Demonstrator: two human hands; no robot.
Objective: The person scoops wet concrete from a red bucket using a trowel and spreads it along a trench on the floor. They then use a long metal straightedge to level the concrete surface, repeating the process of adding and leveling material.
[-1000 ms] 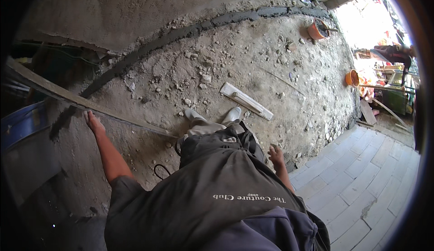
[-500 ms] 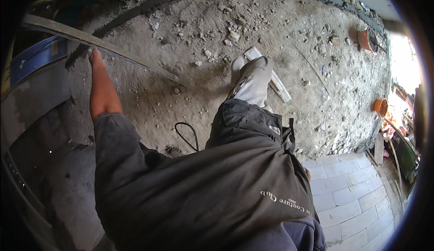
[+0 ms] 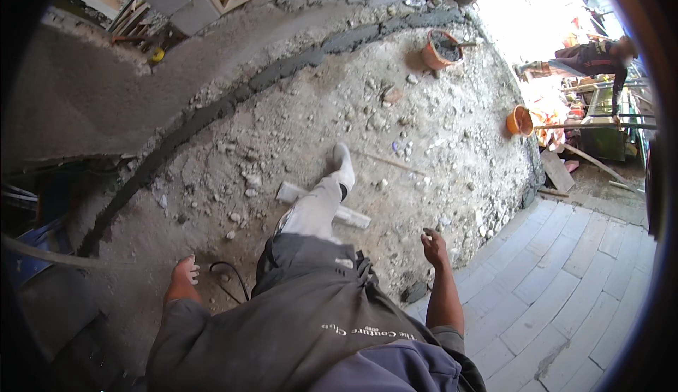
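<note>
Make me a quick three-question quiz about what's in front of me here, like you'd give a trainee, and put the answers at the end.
1. Multiple choice: what does the right hand hold?
A. A trowel
B. Nothing visible
C. A hammer

2. True or false: the long pale board on the rubble ground is fully in view.

3. Fill in the word: the hand nearest the long bar is the ____ one.

Key:
1. B; its fingers are loosely curled around nothing that shows.
2. False; the person's leg covers its middle.
3. Left; the left hand is by the bar's end, though whether it grips the bar is unclear.
</note>
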